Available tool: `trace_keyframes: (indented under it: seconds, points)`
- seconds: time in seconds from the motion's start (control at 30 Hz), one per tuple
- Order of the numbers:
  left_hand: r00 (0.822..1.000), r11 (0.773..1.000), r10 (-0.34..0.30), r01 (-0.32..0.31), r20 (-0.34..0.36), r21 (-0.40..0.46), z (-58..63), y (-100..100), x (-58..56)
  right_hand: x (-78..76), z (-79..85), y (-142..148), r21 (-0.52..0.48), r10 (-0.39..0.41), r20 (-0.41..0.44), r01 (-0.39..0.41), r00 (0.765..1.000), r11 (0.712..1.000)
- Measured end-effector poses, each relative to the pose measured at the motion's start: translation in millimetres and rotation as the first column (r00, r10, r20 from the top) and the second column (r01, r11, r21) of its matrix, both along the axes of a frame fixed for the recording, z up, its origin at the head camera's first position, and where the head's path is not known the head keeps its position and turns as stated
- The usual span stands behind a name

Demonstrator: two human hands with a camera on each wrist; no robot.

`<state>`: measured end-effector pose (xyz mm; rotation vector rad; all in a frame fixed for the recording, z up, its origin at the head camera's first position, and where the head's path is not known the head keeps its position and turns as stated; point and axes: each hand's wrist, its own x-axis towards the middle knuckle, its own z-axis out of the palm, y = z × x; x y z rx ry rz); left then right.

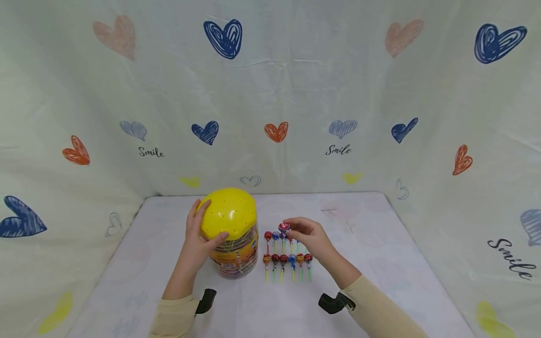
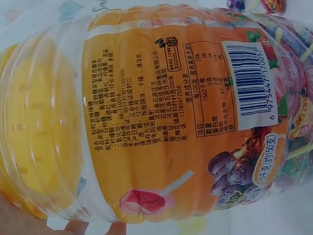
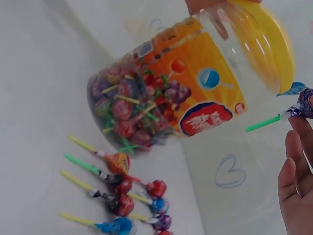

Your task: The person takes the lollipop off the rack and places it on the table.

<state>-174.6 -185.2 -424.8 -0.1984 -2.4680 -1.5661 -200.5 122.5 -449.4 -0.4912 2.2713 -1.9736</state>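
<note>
A clear plastic candy jar with an orange label and a yellow lid stands left of the table's middle. My left hand grips it at the lid, thumb at the front and fingers round the left side. Lollipops fill the lower part of the jar in the right wrist view. Between thumb and fingers, my right hand pinches a lollipop with a purple wrapper and a green stick. It is held up by its candy head, over the back row of lollipops.
Right of the jar lie two rows of wrapped lollipops, a front row and a back row, sticks toward me. The white table meets a curtain printed with hearts at its far edge.
</note>
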Motion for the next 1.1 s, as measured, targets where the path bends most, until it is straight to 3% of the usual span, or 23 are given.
trace_keyframes:
  seconds: [0.4, 0.6, 0.8, 1.03, 1.1]
  points:
    - [1.0, 1.0, 0.003, -0.003, 0.007, -0.008, 2.7, -2, 1.9, 8.3, -44.4, 34, 0.054, -0.099, 0.077, 0.095, 0.992, 0.994]
    - [1.0, 1.0, -0.002, 0.002, -0.006, 0.0, 2.2, 2, -0.3, 13.7, -64.8, 49, 0.101, -0.178, 0.158, 0.163, 0.971, 0.981]
    - [1.0, 1.0, -0.001, 0.001, -0.006, -0.008, 4.9, 3, 0.3, 14.7, -80.9, 62, 0.148, -0.239, 0.151, 0.217, 0.959, 0.965]
    - [1.0, 1.0, 0.004, -0.004, 0.004, -0.005, 3.8, 2, -0.2, 14.5, -97.5, 72, 0.227, -0.351, 0.2, 0.305, 0.915, 0.925]
    - [1.0, 1.0, 0.005, -0.005, 0.003, -0.005, 3.8, 2, 0.1, 13.9, -102.6, 76, 0.234, -0.343, 0.194, 0.297, 0.919, 0.926]
